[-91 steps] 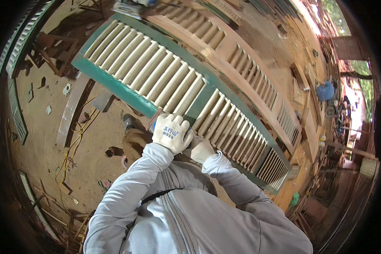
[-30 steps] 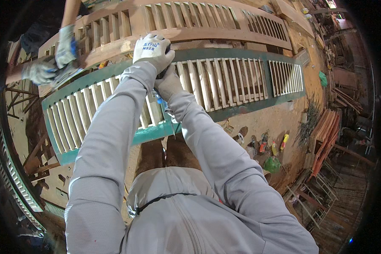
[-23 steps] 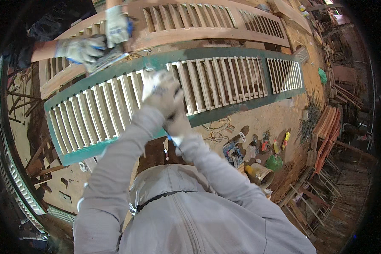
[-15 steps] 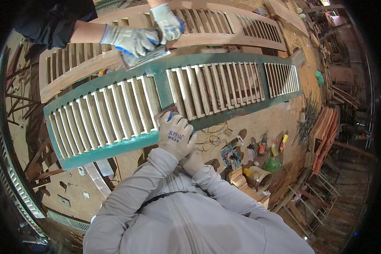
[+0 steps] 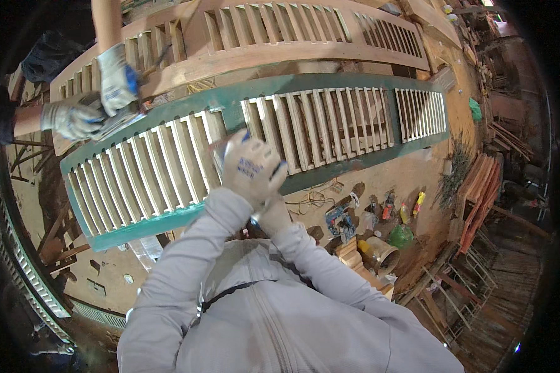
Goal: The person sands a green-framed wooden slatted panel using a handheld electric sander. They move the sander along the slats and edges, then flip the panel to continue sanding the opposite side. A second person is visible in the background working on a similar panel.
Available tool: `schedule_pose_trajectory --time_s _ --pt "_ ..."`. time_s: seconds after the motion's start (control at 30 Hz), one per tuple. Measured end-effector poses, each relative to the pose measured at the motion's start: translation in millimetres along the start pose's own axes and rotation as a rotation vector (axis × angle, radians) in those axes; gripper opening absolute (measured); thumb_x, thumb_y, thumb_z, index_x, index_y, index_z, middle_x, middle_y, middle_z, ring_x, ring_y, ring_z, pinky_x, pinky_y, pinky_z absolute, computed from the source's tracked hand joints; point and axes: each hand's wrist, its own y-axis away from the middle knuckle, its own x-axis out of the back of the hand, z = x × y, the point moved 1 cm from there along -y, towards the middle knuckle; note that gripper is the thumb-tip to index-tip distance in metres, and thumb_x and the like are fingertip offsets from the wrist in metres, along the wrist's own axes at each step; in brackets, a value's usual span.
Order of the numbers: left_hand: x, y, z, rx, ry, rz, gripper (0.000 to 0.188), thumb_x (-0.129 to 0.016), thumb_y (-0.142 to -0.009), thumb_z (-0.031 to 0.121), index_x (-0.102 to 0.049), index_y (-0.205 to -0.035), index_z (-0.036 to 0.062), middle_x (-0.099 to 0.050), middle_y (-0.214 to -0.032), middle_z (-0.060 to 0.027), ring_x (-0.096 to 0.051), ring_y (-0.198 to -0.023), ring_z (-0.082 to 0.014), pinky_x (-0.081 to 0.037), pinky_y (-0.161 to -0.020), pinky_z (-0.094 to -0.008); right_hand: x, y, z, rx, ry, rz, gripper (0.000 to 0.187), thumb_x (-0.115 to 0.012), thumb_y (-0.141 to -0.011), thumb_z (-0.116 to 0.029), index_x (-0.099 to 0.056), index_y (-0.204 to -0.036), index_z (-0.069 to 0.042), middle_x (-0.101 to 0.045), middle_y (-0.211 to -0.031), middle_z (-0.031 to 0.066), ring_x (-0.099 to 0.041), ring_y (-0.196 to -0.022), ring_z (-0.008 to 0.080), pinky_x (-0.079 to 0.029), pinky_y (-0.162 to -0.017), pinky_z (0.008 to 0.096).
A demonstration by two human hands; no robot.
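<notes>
nearest the camera is the person's own grey zipped jacket (image 5: 274, 311), both sleeves reaching up from the lower edge; the left hand (image 5: 250, 168), in a white work glove with a small blue patch on its back, is curled over the near edge of the green shutter (image 5: 330, 124), where the crossbar meets the rail; its fingers fold over something there, but i cannot tell whether they are clamped on the frame or on a small tool; the right hand (image 5: 274, 214) sits just under and behind the left, mostly hidden, so its grip cannot be told either; the shutter lies flat and long across the middle, teal frame with pale slats; below it on the dirt floor lie a coil of cord (image 5: 314, 200), a blue tool (image 5: 339, 221), a red bottle (image 5: 389, 205), a yellow bottle (image 5: 419, 202), a green bag (image 5: 401, 236) and a tan bucket (image 5: 379, 252); beyond, a bare wooden shutter (image 5: 292, 31) lies alongside; at far left a co-worker's two gloved hands (image 5: 96, 102) press a flat pad on the green frame's corner.
</notes>
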Motion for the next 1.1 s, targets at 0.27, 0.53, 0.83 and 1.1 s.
schedule_pose_trajectory --time_s 0.27,0.53,0.83,1.1 --pt "12.3 -82.5 -88.7 0.05 0.023 0.153 0.031 -0.066 -0.089 0.035 -0.073 -0.089 0.0038 -0.071 -0.094 -0.0169 -0.064 -0.096 -0.0384 -0.049 -0.091 -0.0477 3.3 -133.9 -80.2 -0.039 -0.389 0.062 0.076 -0.085 -0.08 -0.025 -0.047 -0.141 0.002 -0.069 -0.125 0.023 -0.067 -0.117 0.0318 -0.052 -0.098 0.0373" --pt "11.8 -94.2 -93.7 0.222 -0.129 0.138 0.043 -0.064 -0.088 0.043 -0.073 -0.101 0.0039 -0.07 -0.11 -0.0172 -0.063 -0.107 -0.0374 -0.049 -0.094 -0.0456 3.3 -156.4 -80.3 0.025 -0.553 0.028 0.074 -0.083 -0.082 -0.017 -0.046 -0.142 0.001 -0.066 -0.131 0.0207 -0.065 -0.12 0.0285 -0.05 -0.103 0.0363" --pt "-20.9 43.7 21.9 0.143 0.108 0.208 0.025 -0.075 -0.079 0.03 -0.073 -0.091 0.0084 -0.07 -0.101 -0.01 -0.062 -0.112 -0.0377 -0.047 -0.098 -0.0531 5.7 43.9 -2.5 -0.15 -0.281 0.003 0.061 -0.076 -0.087 -0.016 -0.051 -0.139 0.002 -0.066 -0.131 0.0211 -0.064 -0.121 0.0303 -0.051 -0.1 0.0389" --pt "-17.4 16.6 -5.6 0.195 0.133 0.202 0.025 -0.073 -0.08 0.029 -0.073 -0.092 0.0071 -0.07 -0.105 -0.0125 -0.06 -0.116 -0.0393 -0.046 -0.102 -0.051 4.8 0.8 -12.3 -0.085 -0.328 0.008 0.059 -0.075 -0.089 -0.024 -0.054 -0.137 0.002 -0.071 -0.121 0.0219 -0.067 -0.116 0.0313 -0.052 -0.097 0.0401"
